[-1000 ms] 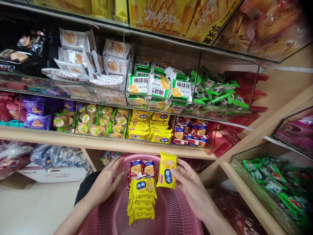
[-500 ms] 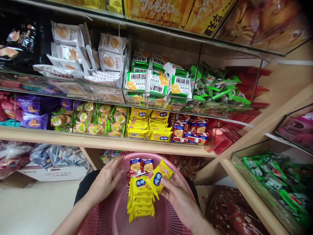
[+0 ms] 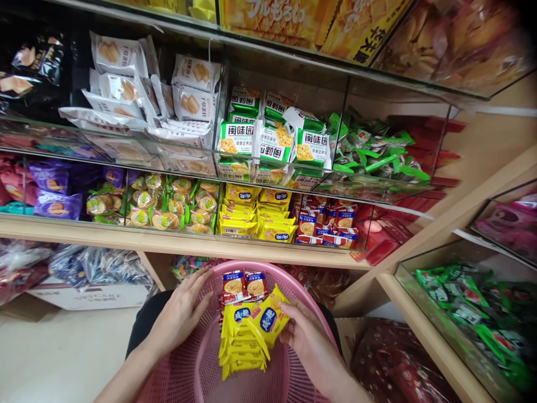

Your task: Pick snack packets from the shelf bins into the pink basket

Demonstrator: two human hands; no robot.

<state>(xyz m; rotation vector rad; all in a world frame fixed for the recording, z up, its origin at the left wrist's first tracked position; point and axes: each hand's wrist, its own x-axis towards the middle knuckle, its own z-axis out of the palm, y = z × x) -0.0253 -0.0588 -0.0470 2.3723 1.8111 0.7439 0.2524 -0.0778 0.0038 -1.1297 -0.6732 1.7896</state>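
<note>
A pink plastic basket sits low in front of me, holding a stack of yellow biscuit packets. Two red-and-white biscuit packets lie at the top of that stack. My right hand pinches a tilted yellow biscuit packet, which overlaps the stack's upper end. My left hand sits with fingers apart at the basket's left side, next to the red-and-white packets and holding nothing.
Glass-fronted display bins on a wooden shelf hold many snack packets ahead. A glass bin of green packets stands at right. Red bags lie low right, and plastic-wrapped goods sit on a white carton at left.
The yellow packet in my right hand has gone from nearly upright beside the stack to tilted and lowered onto it. My right hand has moved down and left; my left hand barely moved.
</note>
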